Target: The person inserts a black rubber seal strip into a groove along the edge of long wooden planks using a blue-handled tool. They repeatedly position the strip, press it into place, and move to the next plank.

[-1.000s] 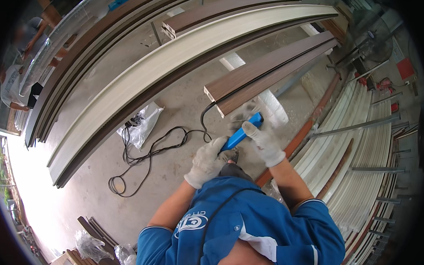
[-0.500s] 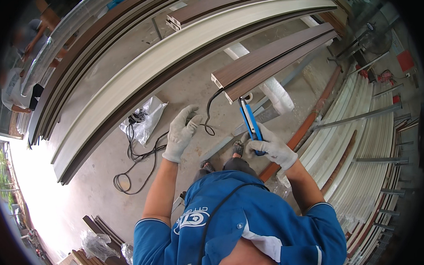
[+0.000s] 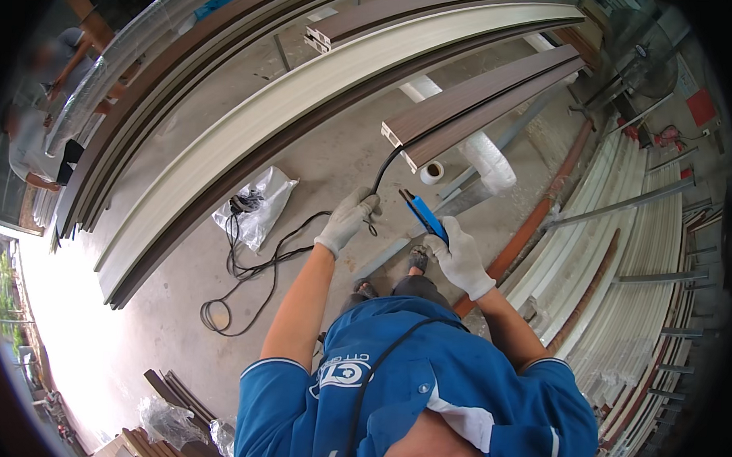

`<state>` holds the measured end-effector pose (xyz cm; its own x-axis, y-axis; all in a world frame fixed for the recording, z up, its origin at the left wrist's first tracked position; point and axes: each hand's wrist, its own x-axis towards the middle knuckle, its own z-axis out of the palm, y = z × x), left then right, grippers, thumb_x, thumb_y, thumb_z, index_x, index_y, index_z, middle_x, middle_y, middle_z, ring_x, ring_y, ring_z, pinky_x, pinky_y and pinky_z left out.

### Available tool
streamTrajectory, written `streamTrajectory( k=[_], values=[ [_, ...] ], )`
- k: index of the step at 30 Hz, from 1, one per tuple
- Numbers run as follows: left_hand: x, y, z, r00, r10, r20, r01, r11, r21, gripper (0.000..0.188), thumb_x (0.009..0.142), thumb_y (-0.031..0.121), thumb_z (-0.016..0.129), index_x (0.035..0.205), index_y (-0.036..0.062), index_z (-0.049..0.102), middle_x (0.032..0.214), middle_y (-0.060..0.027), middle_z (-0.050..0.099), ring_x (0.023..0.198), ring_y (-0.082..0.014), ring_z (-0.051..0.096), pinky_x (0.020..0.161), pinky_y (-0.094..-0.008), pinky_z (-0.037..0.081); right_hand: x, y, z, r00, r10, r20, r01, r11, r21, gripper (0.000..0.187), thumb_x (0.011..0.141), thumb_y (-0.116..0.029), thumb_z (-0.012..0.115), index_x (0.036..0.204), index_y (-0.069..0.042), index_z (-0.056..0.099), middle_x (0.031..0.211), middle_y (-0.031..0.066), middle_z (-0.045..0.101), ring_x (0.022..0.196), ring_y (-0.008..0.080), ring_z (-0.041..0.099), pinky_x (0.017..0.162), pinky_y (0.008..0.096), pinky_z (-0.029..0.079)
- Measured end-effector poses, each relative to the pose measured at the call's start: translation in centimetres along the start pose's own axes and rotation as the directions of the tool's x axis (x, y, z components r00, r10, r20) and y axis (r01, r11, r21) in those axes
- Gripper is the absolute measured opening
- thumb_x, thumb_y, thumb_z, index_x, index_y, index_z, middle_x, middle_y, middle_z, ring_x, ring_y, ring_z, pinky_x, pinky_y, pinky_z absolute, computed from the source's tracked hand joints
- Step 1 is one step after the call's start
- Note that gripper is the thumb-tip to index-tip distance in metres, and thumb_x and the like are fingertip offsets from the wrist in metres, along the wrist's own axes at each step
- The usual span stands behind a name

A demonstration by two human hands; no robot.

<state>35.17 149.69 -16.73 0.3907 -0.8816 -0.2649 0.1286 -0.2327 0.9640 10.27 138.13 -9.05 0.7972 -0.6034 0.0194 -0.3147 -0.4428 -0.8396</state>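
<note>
My left hand point(image 3: 348, 221), in a white glove, is closed around a thin black rubber strip point(image 3: 387, 166). The strip runs up from my fingers to the near end of a brown door-frame profile point(image 3: 475, 111) and into the dark groove along it. Below my hand its slack lies in loops on the floor, leading to a clear plastic bag point(image 3: 275, 195). In my gloved right hand point(image 3: 465, 262) is a blue utility knife point(image 3: 424, 214), tilted with its tip toward the strip but apart from it and from the profile's end.
A long cream profile with a dark edge point(image 3: 249, 120) crosses ahead to the left, with more brown profiles point(image 3: 422, 17) behind. A tape roll point(image 3: 432, 172) sits under the near profile. White profiles point(image 3: 599, 261) fill a rack at right. Two people point(image 3: 43, 133) are at far left.
My left hand has moved up and right and closed on the black strip. The knife has drawn back from the profile's end and tilted further left.
</note>
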Motion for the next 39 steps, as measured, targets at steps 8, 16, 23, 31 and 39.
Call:
streamTrajectory(
  k=[8, 16, 23, 31, 39],
  values=[
    [-5.5, 1.7, -1.3, 0.992, 0.048, -0.113, -0.062, 0.990, -0.129, 0.032, 0.109, 0.031, 0.057, 0.099, 0.0019, 0.067, 0.071, 0.0013, 0.059, 0.064, -0.0087, 0.053, 0.060, -0.0257, 0.043, 2.0, 1.0, 2.7, 0.967, -0.237, -0.092, 0.200, 0.933, -0.300, 0.026, 0.101, -0.031, 0.068, 0.104, -0.008, 0.055, 0.077, 0.0166, 0.068, 0.069, 0.0418, 0.068, 0.058, 0.0502, 0.052],
    [-6.7, 3.3, 0.1, 0.991, -0.008, -0.134, -0.025, 0.969, -0.247, 0.027, 0.108, 0.021, 0.053, 0.100, -0.0004, 0.067, 0.064, 0.0060, 0.047, 0.056, -0.0054, 0.040, 0.053, -0.0240, 0.035, 3.4, 1.7, 4.9, 0.944, -0.321, -0.074, 0.256, 0.858, -0.445, 0.023, 0.100, -0.027, 0.068, 0.102, -0.008, 0.055, 0.079, 0.0174, 0.068, 0.070, 0.0413, 0.068, 0.060, 0.0501, 0.053],
    [-7.4, 8.4, 3.0, 0.986, 0.061, -0.157, -0.121, 0.905, -0.408, 0.015, 0.103, 0.015, 0.054, 0.104, 0.0045, 0.064, 0.076, 0.0039, 0.054, 0.055, -0.0038, 0.042, 0.051, -0.0233, 0.034, 3.7, 12.0, 5.8, 0.985, -0.154, 0.080, 0.172, 0.801, -0.573, 0.022, 0.099, -0.026, 0.064, 0.110, -0.008, 0.058, 0.086, 0.0170, 0.071, 0.076, 0.0429, 0.070, 0.066, 0.0520, 0.055],
    [-9.9, 13.2, -3.3, 0.854, 0.208, -0.476, -0.378, 0.878, -0.295, 0.012, 0.102, 0.018, 0.069, 0.101, 0.0059, 0.069, 0.067, 0.0056, 0.052, 0.054, -0.0036, 0.043, 0.050, -0.0230, 0.033, -7.4, 18.4, -5.0, 0.887, 0.451, 0.100, -0.274, 0.689, -0.671, 0.031, 0.097, -0.034, 0.063, 0.116, -0.009, 0.066, 0.106, 0.0211, 0.074, 0.098, 0.0446, 0.070, 0.085, 0.0542, 0.054],
    [-2.0, 7.7, 2.2, 0.729, 0.530, -0.434, -0.266, 0.802, 0.534, 0.032, 0.092, 0.006, 0.074, 0.124, 0.0018, 0.073, 0.118, -0.0154, 0.074, 0.104, -0.0260, 0.071, 0.090, -0.0355, 0.055, 6.9, 1.6, -10.0, 0.982, -0.124, -0.145, 0.076, 0.951, -0.301, 0.030, 0.086, -0.025, 0.079, 0.108, -0.009, 0.067, 0.085, 0.0156, 0.068, 0.080, 0.0379, 0.069, 0.072, 0.0484, 0.053]
  ],
)
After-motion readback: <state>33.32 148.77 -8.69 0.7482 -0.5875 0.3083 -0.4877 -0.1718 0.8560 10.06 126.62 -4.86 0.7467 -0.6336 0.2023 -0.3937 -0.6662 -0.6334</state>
